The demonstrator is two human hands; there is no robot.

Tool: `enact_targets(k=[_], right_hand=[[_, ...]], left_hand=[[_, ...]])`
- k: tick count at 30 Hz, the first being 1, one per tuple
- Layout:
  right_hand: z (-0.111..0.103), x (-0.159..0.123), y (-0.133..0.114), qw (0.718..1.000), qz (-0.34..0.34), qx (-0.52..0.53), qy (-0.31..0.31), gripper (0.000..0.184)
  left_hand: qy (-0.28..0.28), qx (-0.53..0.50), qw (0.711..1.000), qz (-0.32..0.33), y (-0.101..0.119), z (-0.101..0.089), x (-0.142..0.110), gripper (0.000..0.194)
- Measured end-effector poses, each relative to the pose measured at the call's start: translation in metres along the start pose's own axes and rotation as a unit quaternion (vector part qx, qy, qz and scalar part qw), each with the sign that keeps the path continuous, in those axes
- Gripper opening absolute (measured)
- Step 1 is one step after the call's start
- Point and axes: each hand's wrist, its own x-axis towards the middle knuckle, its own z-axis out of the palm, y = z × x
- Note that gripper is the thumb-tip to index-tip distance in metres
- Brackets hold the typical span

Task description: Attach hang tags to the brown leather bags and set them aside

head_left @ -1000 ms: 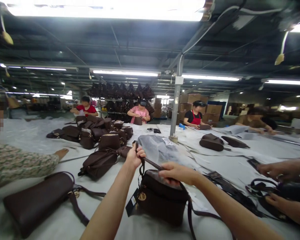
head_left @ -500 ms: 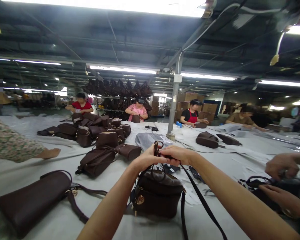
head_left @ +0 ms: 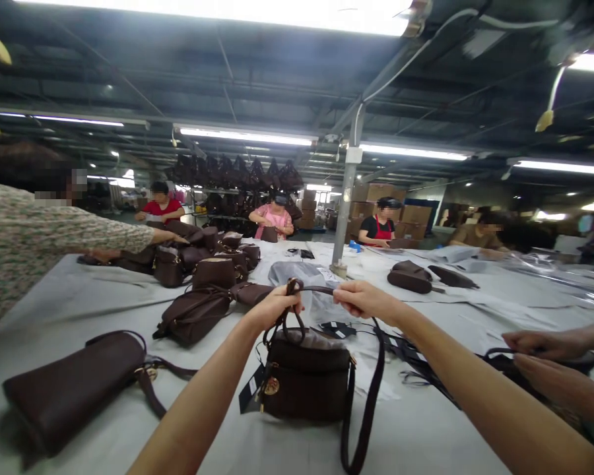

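A dark brown handbag with a round gold emblem stands on the table in front of me, grey wrapping showing at its open top. A black tag hangs at its left side. Above the bag, my left hand is closed on the strap near its gold buckle, where a loop dangles. My right hand grips the same strap farther right. Between the two hands the strap runs nearly level. From my right hand it drops in a long loop beside the bag.
Another brown bag lies at the front left, and a pile of bags behind it. Black tags lie right of centre. A co-worker's hands handle a bag at the right; a patterned sleeve reaches in from the left. A post rises mid-table.
My hands have moved apart, my left hand leftward, drawing the strap out between them. The black tag now shows beside the bag. The co-worker at left has leaned over to the pile.
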Motion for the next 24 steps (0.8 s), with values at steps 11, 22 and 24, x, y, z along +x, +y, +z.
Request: enact_targets(k=[11,22,24], right_hand=[[0.057,0.024,0.021,0.97,0.027,0.239,-0.025,0.042],[0.063,-0.001,0.029,0.967,0.08,0.198,-0.135,0.043],[0.053,-0.019,0.047,0.954,0.095,0.235,-0.159,0.046]], left_hand=[[0.054,-0.212,0.976,-0.008,-0.025,0.015,-0.001,0.046],[0.212,-0.314,0.925,-0.037,-0.016,-0.011,0.008,0.031],[0.223,-0.346,0.911,-0.027,-0.009,-0.025,0.006,0.035]])
